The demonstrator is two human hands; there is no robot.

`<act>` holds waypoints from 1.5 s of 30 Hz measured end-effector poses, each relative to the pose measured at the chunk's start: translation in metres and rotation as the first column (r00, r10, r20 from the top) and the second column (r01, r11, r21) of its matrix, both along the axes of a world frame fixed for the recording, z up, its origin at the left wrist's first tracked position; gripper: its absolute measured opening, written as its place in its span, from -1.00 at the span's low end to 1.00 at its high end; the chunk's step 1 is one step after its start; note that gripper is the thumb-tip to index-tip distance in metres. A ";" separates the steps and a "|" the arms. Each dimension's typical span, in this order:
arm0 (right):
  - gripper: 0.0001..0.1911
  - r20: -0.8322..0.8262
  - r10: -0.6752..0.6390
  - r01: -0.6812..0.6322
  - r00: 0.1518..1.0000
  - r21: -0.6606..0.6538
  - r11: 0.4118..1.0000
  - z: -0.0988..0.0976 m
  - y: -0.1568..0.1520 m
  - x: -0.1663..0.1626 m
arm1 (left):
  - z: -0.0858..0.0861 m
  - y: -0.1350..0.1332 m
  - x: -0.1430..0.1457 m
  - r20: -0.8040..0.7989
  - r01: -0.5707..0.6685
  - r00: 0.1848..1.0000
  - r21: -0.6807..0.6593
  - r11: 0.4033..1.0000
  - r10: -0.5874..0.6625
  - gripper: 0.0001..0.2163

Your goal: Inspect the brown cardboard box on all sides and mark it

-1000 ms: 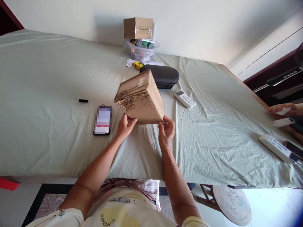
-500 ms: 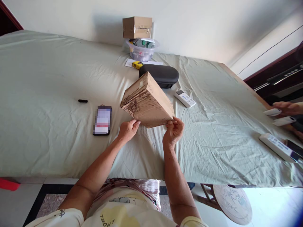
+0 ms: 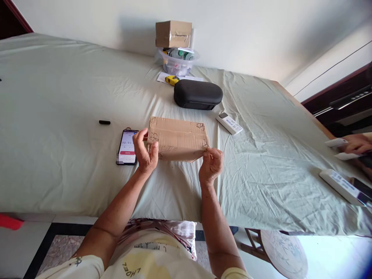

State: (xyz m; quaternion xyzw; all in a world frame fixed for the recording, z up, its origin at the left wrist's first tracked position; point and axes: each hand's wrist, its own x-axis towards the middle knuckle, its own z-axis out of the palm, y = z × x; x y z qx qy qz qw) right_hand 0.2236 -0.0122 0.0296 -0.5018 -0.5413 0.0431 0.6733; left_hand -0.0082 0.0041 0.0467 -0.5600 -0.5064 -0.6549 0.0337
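Note:
A brown cardboard box point(image 3: 178, 133) with dark scribbles near its corners is held in front of me, a taped seam running along its top face. My left hand point(image 3: 145, 153) grips its left end, thumb on the near side and fingers around the left edge, partly hidden. At the near right corner, my right hand point(image 3: 212, 166) pinches the edge between thumb and fingers. Just left of my left hand lies a phone point(image 3: 124, 149) with a timer on its lit screen. Whether the box's underside touches the cloth is unclear.
Beyond the box sit a black hard case point(image 3: 199, 95), a yellow tape measure point(image 3: 172, 80) and a white device point(image 3: 230, 124). Behind them, another carton point(image 3: 178, 35) rests on a clear plastic basin point(image 3: 178, 68). A small black stick point(image 3: 104, 122) lies left. Another person's hand point(image 3: 359, 144) holds white objects at right.
The box has turned from a tilted, corner-up pose to lying lengthwise across my front, and lower. My left hand has moved from its lower edge to its left end. My right hand keeps its corner.

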 end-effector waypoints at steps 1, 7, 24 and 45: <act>-0.84 -0.003 0.028 -0.028 1.000 0.002 1.000 -0.001 -0.001 -0.002 | 0.001 0.001 0.000 -0.036 0.022 0.999 -0.030 0.999 -0.023 -0.48; -0.68 0.089 -0.044 0.049 0.995 -0.058 0.997 0.003 -0.008 -0.015 | 0.001 -0.003 0.008 -0.123 0.051 0.990 -0.123 0.991 -0.066 -0.59; -0.74 0.226 -0.152 0.130 0.962 0.111 0.985 0.014 -0.022 -0.038 | -0.003 -0.015 0.030 -0.130 0.088 0.984 -0.248 0.965 -0.123 -0.36; -0.51 0.463 0.103 -0.102 0.880 -0.027 0.994 0.003 -0.021 -0.045 | -0.012 -0.015 0.034 -0.229 0.312 0.912 -0.151 0.938 -0.340 -0.63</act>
